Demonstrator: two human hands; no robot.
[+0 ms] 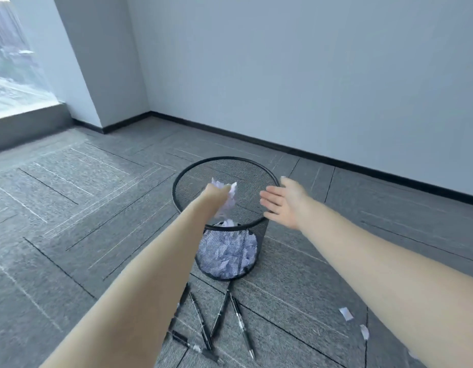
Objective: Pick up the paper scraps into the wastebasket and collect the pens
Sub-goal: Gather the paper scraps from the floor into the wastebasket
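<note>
Over the wastebasket (pixel 264 229) mouth, the left hand (pixel 216 193) grips crumpled paper scraps (pixel 230 199), directly above the paper already heaped inside; releasing should drop them in. The right hand (pixel 283 201) hovers flat, fingers straight and empty, beside the rim. Pens (pixel 219 318) lie on the floor nearer the person, long axes mostly pointing toward the basket, partly hidden by the left forearm. Two loose scraps (pixel 346 313) lie nearer the right arm.

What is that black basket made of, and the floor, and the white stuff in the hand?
The wastebasket looks like black metal mesh: you can see paper through its fine holes, and its rim is a thin solid hoop. The floor seems to be grey carpet tiles, dull and fuzzy with seams between squares. The scraps held by the left hand look like thin white paper, crumpled and creased.
</note>
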